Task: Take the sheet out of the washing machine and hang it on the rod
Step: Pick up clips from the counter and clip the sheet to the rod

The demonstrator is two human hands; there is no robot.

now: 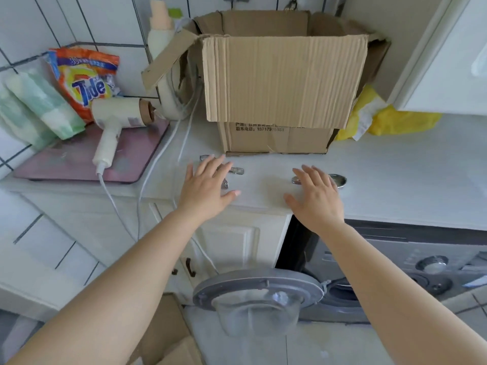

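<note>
The grey washing machine is set under the white countertop, its round door swung open; the sheet cannot be made out inside. Left hand and right hand are held flat over the counter, fingers spread, nothing grasped.

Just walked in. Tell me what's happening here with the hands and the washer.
A person stands at a white counter with both hands spread out above it, fingers straight, no grip on anything. The left hand is over some small metal clips; the right hand is beside a round metal piece. Below, the washing machine has its round door swung open. No sheet shows in view, and neither hand has reached into the machine. A cardboard box sits behind the hands.
</note>
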